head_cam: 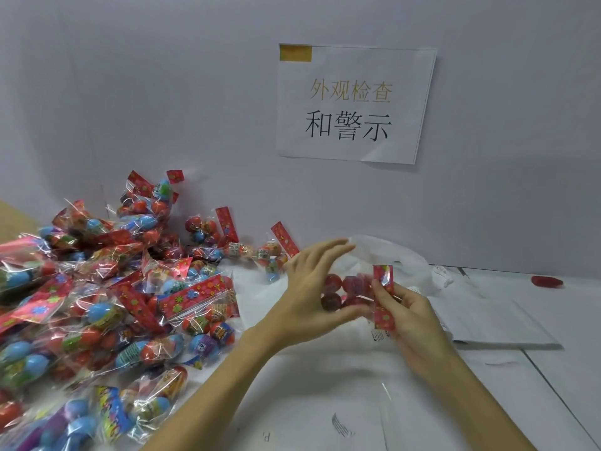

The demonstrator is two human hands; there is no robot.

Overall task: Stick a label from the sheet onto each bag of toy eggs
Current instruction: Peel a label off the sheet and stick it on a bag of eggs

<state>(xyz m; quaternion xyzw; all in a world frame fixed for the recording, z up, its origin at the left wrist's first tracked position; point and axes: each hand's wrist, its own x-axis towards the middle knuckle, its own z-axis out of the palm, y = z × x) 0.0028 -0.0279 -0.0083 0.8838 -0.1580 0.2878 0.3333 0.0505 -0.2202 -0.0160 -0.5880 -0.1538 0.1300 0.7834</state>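
Red-headed bag of toy eggs (353, 292) hangs mid-frame above the bench (325, 385); right hand (408, 315) pinches its header, left hand (307, 288) cups it, fingers spread. Pile of bags (107, 297) lies at nine o'clock. Judged step: labelling; next comes pressing a label flat.

table: white top (553, 379), a seam line running across its right part, its back edge against the wall
left side: heaped pile of bagged toy eggs (97, 304) reaching the back edge
middle: crumpled white plastic sheeting (325, 379)
right of middle: flat white sheets (494, 323)
back right corner: small red object (547, 281)
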